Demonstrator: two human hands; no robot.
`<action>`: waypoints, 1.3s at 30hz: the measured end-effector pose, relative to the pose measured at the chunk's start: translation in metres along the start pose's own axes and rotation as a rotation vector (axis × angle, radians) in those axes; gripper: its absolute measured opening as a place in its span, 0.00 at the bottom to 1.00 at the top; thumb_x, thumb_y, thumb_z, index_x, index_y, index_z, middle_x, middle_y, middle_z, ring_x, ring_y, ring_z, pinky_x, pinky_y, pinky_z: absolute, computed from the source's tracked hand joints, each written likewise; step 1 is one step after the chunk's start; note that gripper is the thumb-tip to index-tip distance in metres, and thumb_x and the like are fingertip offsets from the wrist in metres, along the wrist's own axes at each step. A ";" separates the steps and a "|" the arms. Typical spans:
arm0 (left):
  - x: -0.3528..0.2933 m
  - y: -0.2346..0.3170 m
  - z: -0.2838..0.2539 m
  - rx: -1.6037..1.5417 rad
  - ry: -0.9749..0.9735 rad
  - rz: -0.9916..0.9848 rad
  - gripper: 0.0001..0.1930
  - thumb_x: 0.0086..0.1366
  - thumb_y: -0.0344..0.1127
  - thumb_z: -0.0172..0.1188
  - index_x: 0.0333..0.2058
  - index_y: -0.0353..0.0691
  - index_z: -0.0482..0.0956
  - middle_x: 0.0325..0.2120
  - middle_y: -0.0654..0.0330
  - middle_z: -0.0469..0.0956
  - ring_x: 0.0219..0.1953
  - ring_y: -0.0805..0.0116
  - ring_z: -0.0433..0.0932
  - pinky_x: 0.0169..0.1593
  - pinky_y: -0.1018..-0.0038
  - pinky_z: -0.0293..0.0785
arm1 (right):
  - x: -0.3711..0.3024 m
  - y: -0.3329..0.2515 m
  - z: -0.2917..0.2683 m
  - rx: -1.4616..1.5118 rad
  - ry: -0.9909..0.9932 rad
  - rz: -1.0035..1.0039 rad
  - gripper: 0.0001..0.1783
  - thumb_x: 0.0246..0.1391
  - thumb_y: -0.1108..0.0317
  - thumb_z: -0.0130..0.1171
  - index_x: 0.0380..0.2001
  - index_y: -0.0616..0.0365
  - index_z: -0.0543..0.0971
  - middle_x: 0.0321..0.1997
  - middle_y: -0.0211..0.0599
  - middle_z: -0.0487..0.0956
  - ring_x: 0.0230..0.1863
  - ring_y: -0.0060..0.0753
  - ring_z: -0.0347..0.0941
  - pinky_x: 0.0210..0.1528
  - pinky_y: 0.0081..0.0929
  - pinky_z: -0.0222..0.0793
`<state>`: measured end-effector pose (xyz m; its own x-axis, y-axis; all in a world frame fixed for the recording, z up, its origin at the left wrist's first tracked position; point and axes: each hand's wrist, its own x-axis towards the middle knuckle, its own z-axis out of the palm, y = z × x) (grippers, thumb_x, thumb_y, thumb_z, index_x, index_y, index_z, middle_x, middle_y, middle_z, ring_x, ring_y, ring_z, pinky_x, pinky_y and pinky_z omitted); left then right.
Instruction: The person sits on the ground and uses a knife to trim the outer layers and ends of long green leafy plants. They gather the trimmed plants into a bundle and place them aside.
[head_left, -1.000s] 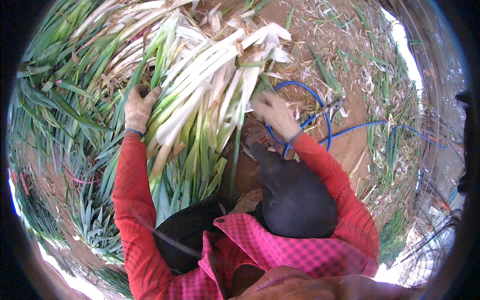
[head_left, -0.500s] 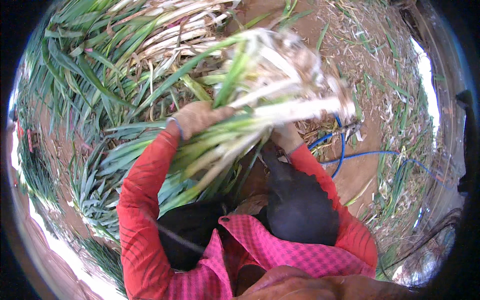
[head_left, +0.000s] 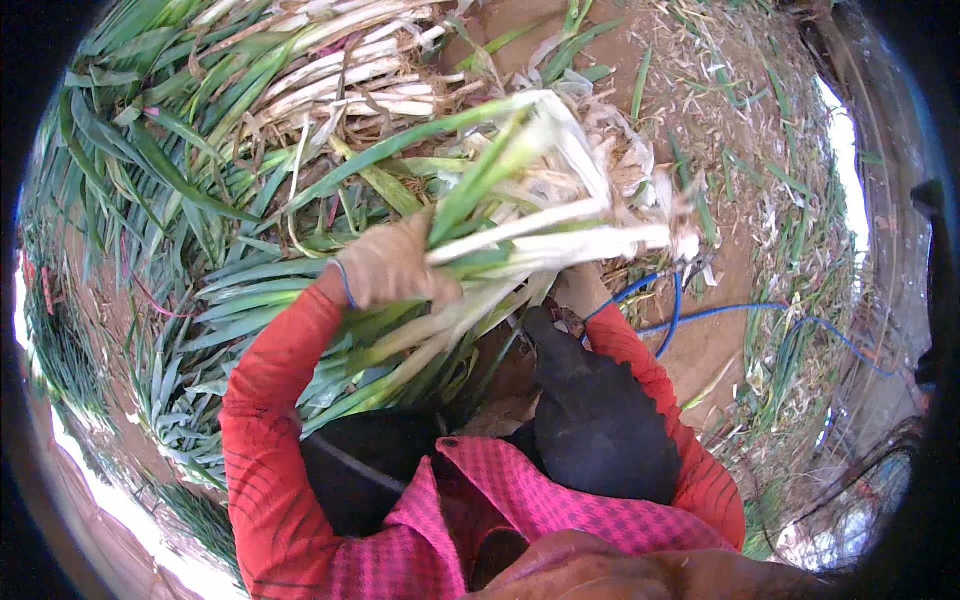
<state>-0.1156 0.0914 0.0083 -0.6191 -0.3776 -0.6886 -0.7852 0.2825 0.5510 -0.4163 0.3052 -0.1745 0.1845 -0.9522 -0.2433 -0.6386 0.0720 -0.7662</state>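
Observation:
My left hand (head_left: 388, 266), in a beige glove, is closed around a bundle of long green onions (head_left: 585, 246) at their green part. The white stalks and rootlets point right, and one leaf is bent over above them. Just below the white stalks is my gloved right hand (head_left: 582, 290). Its fingers are largely hidden, so I cannot tell what it holds. More green onions with loose, limp leaves (head_left: 400, 345) hang over my lap under the left hand.
A big pile of green onions (head_left: 340, 85) lies at the upper left, roots toward the middle. A blue hose (head_left: 740, 312) curls over the soil right of my right hand. Peeled scraps (head_left: 770, 200) litter the ground at right. More onions (head_left: 190, 390) lie at left.
The white ends of the bundle have swung slightly down and left. My left hand has shifted a little left, its fingers spread lower over the leaves. My right hand has barely moved.

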 end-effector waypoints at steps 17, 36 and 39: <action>-0.154 -0.137 -0.073 -0.288 0.795 -0.141 0.51 0.43 0.44 0.76 0.65 0.33 0.62 0.49 0.42 0.81 0.53 0.52 0.81 0.59 0.64 0.74 | 0.237 -0.274 -0.107 -0.034 -0.402 -0.413 0.27 0.63 0.56 0.57 0.59 0.62 0.73 0.60 0.49 0.75 0.61 0.46 0.71 0.63 0.39 0.67; -0.075 -0.236 -0.071 -0.453 0.508 -0.088 0.52 0.46 0.54 0.77 0.64 0.29 0.64 0.55 0.41 0.78 0.56 0.48 0.78 0.61 0.62 0.71 | 0.249 -0.190 0.049 0.938 -0.089 0.216 0.32 0.65 0.49 0.55 0.63 0.61 0.71 0.59 0.40 0.76 0.61 0.37 0.72 0.64 0.33 0.68; -0.082 -0.214 -0.062 -0.301 0.637 0.097 0.32 0.56 0.44 0.74 0.56 0.35 0.75 0.45 0.55 0.84 0.47 0.63 0.81 0.56 0.65 0.74 | 0.239 -0.169 0.067 1.302 0.087 0.375 0.21 0.66 0.61 0.54 0.56 0.61 0.75 0.53 0.34 0.78 0.54 0.32 0.75 0.60 0.34 0.71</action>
<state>0.1041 0.0070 -0.0236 -0.4855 -0.8312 -0.2708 -0.6321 0.1197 0.7656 -0.2140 0.0855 -0.1427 0.0788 -0.8257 -0.5585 0.5325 0.5085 -0.6766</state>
